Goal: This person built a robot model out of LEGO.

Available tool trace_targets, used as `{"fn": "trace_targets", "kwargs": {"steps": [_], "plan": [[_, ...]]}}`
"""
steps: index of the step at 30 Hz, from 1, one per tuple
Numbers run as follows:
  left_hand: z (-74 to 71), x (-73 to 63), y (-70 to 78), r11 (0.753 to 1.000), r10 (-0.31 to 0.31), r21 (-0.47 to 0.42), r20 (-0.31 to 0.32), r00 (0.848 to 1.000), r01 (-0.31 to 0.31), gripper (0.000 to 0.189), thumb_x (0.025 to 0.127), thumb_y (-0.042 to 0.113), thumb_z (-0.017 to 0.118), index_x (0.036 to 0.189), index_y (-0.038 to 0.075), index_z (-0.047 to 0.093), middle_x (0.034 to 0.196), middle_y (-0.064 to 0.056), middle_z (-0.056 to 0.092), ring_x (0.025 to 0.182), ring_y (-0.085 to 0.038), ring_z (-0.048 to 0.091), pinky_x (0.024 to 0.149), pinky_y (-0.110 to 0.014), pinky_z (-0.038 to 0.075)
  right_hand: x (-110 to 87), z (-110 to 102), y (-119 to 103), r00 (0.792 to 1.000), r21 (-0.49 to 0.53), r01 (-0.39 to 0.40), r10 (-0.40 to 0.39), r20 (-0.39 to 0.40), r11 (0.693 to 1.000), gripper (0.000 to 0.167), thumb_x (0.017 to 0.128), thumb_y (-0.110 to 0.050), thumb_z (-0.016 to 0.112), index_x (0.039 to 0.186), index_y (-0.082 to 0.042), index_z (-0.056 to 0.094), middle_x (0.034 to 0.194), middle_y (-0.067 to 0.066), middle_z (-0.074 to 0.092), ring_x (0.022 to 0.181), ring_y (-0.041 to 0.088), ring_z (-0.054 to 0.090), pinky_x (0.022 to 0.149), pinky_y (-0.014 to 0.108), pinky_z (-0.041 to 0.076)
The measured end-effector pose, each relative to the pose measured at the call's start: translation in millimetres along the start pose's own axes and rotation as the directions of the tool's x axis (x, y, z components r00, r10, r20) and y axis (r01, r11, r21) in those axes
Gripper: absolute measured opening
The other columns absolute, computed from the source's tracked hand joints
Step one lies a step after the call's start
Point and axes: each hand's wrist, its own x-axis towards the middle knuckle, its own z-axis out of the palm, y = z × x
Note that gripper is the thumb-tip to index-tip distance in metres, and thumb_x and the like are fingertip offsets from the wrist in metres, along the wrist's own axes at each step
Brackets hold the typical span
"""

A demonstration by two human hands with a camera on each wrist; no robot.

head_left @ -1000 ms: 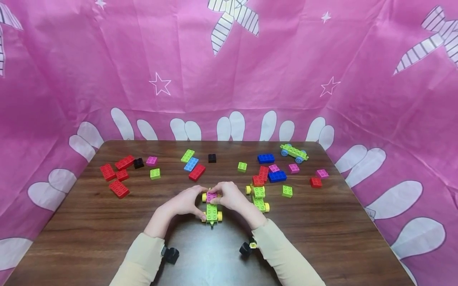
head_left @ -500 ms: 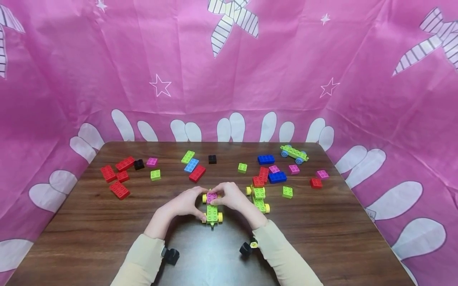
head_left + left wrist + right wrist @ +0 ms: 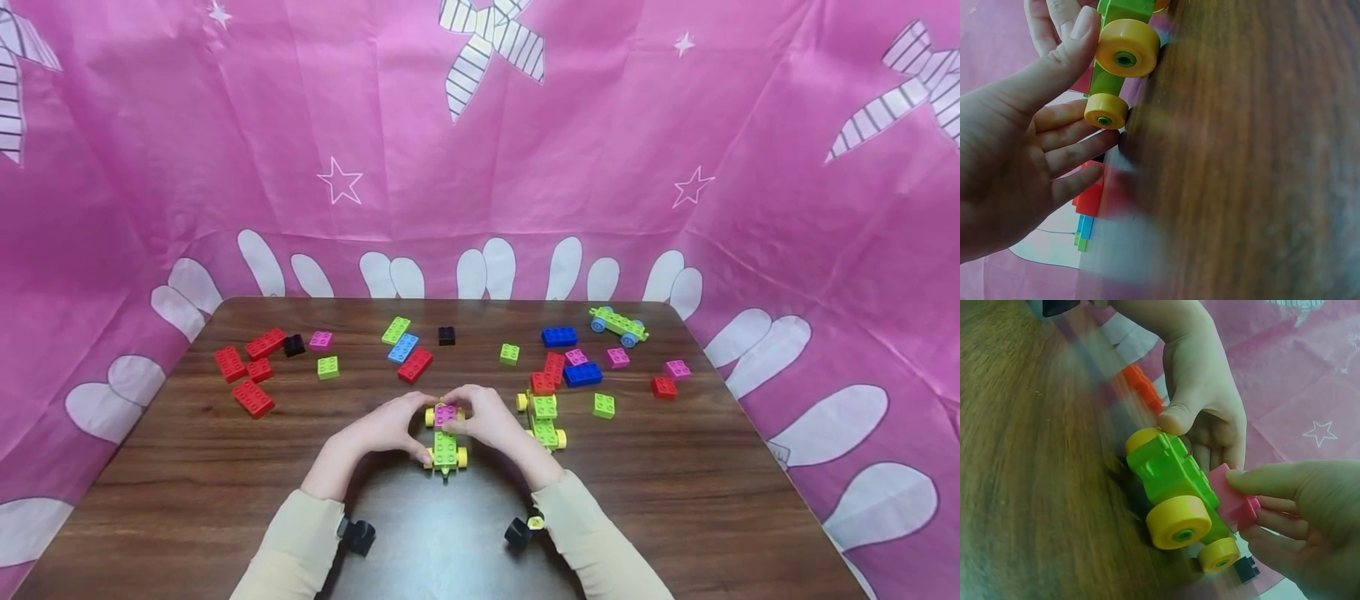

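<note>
A lime-green toy car base (image 3: pixel 445 452) with yellow wheels stands on the table between both hands. On its far end sits a pink brick (image 3: pixel 446 413), which my right hand (image 3: pixel 486 418) pinches between thumb and fingers, as the right wrist view also shows on the brick (image 3: pixel 1229 492). My left hand (image 3: pixel 384 427) steadies the car from the left; its thumb is against the near end by a wheel (image 3: pixel 1127 49), and its fingers reach the smaller-looking far wheel (image 3: pixel 1106 111). Whether the pink brick is fully seated is hard to tell.
Right of my right hand stands another green car base (image 3: pixel 544 433) with yellow wheels and a red brick (image 3: pixel 543 383) at its far end. A blue-wheeled car base (image 3: pixel 618 325) is at the back right. Red bricks (image 3: pixel 253 398) cluster left; blue bricks (image 3: pixel 582 374) lie right.
</note>
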Motion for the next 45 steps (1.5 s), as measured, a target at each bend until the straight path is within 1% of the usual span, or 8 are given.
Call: {"fn": "trace_targets", "kwargs": {"steps": [7,12,15,20,30,33,37,45], "plan": [[-6.4,-2.5,-0.3,0.999,0.030,-0.020,-0.005,1.000,-0.030,0.095,0.068,0.038,0.089,0.141,-0.003,0.044,0.141,-0.019,0.052,0.131,-0.034,0.049,0.110,-0.053,0.039,-3.6,-4.1,1.2,1.000,0.039,0.012,-0.012,0.013,0.999,0.053,0.080,-0.024,0.081,0.125,-0.003,0.062,0.122,0.013,0.066,0.114,0.028,0.063,0.097,0.043,0.052],[-18.0,-7.0,-1.7,0.998,0.039,-0.053,-0.027,0.999,-0.040,0.082,0.077,0.037,0.083,0.141,0.002,0.047,0.138,-0.015,0.056,0.129,-0.032,0.053,0.108,-0.052,0.041,-8.1,-6.8,6.0,0.997,0.060,-0.038,0.033,0.071,0.997,0.068,0.077,-0.030,0.084,0.133,-0.005,0.055,0.132,0.012,0.061,0.124,0.028,0.057,0.103,0.046,0.047],[-27.7,-9.7,-2.9,0.998,0.057,-0.027,-0.061,0.997,-0.059,0.070,0.083,0.033,0.078,0.139,0.004,0.050,0.135,-0.013,0.059,0.125,-0.030,0.057,0.104,-0.051,0.045,-9.4,-6.6,8.6,0.993,0.040,-0.066,0.062,0.098,0.997,0.073,0.075,-0.032,0.085,0.136,-0.006,0.053,0.135,0.010,0.059,0.126,0.027,0.055,0.105,0.047,0.045],[-48.7,-9.8,-6.3,0.992,0.105,0.079,-0.140,0.984,-0.095,0.054,0.088,0.024,0.074,0.134,0.003,0.055,0.128,-0.012,0.064,0.119,-0.029,0.060,0.102,-0.050,0.047,-9.2,-6.0,10.9,0.988,-0.007,-0.079,0.079,0.132,0.997,0.075,0.074,-0.032,0.086,0.136,-0.007,0.053,0.136,0.010,0.058,0.127,0.028,0.053,0.107,0.048,0.044],[-95.5,1.6,-32.3,0.976,0.119,0.211,-0.270,0.956,-0.062,0.061,0.083,0.011,0.077,0.137,-0.001,0.051,0.134,-0.020,0.058,0.127,-0.037,0.052,0.107,-0.055,0.040,-9.6,-4.6,13.3,0.987,-0.012,-0.077,0.078,0.140,0.997,0.074,0.075,-0.032,0.085,0.136,-0.004,0.053,0.135,0.012,0.057,0.127,0.029,0.053,0.107,0.048,0.043],[-105.0,6.8,-41.8,0.972,0.106,0.231,-0.273,0.956,-0.042,0.063,0.083,0.007,0.076,0.139,-0.002,0.049,0.137,-0.022,0.054,0.129,-0.039,0.049,0.109,-0.056,0.038,-9.9,-3.6,13.4,0.986,-0.016,-0.076,0.077,0.145,0.997,0.074,0.075,-0.032,0.085,0.135,-0.003,0.053,0.135,0.013,0.057,0.127,0.030,0.053,0.108,0.049,0.042],[-112.7,14.4,-50.3,0.970,0.063,0.243,-0.243,0.968,-0.002,0.068,0.083,0.006,0.075,0.143,0.001,0.044,0.145,-0.023,0.046,0.136,-0.040,0.041,0.110,-0.057,0.035,-10.2,-2.9,14.1,0.986,-0.023,-0.069,0.072,0.148,0.997,0.073,0.076,-0.031,0.084,0.135,-0.003,0.053,0.136,0.013,0.057,0.128,0.030,0.052,0.108,0.049,0.042],[-119.3,35.3,-65.1,0.962,0.060,0.272,-0.183,0.981,-0.008,0.070,0.082,0.003,0.074,0.144,-0.003,0.042,0.148,-0.025,0.042,0.139,-0.042,0.036,0.113,-0.057,0.031,-11.6,-3.3,17.3,0.986,-0.028,-0.059,0.063,0.154,0.998,0.073,0.076,-0.032,0.084,0.136,-0.003,0.053,0.137,0.014,0.056,0.130,0.030,0.051,0.109,0.050,0.041]]}}
